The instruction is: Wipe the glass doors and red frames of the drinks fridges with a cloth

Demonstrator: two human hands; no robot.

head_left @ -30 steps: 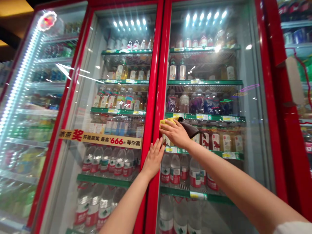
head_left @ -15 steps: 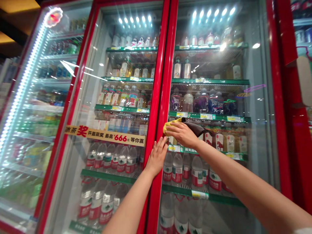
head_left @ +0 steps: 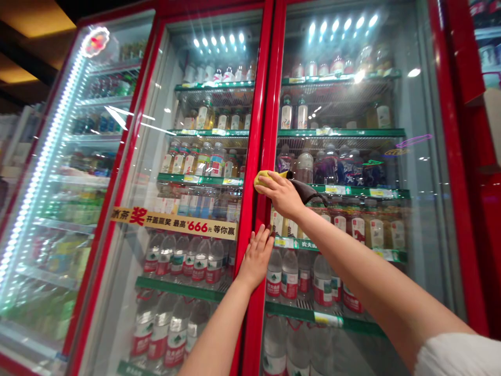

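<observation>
My right hand (head_left: pixel 282 194) presses a cloth (head_left: pixel 267 181), yellow on one side and dark grey on the other, against the red door frame (head_left: pixel 270 120) of a glass-fronted drinks fridge. The cloth's dark end hangs past my hand over the right glass door (head_left: pixel 352 104). Lower down, my left hand (head_left: pixel 255 258) lies flat with fingers stretched upward on the red frames where the two doors meet, holding nothing. Behind the glass, bottled drinks (head_left: pixel 332 167) stand on shelves.
A beige promotional strip (head_left: pixel 172 222) crosses the left glass door. Water bottles with red labels (head_left: pixel 201 261) fill the lower shelves. Another lit fridge (head_left: pixel 70 183) stands to the left, and a red cabinet edge (head_left: pixel 457 156) runs along the right.
My right hand has slid the cloth up and slightly left, from the glass edge onto the red frame. My left hand stays on the frame. The view has shifted a little.
</observation>
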